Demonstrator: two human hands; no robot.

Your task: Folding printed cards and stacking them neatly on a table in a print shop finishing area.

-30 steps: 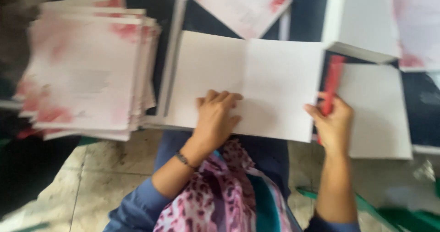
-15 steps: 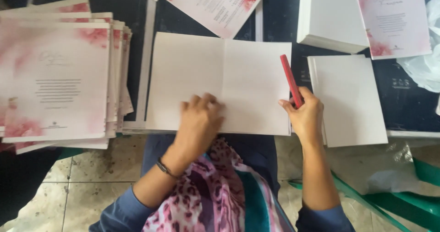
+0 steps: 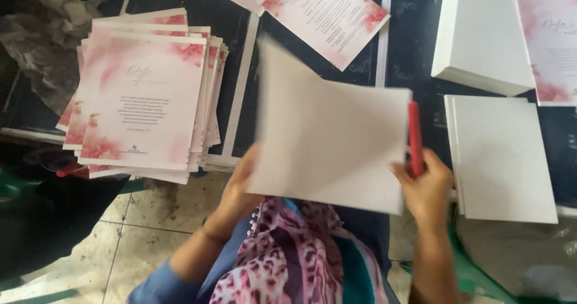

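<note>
Holding a white sheet in both hands, red stick in the right hand

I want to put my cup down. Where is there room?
Dark bare table shows between the pink printed card and the thick white stack. Elsewhere it is crowded: the pink card pile, the white sheets.

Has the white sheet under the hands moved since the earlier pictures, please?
Yes. The white sheet has lifted off the dark table, its left half raised and blurred, toward the pink-printed stack.
</note>
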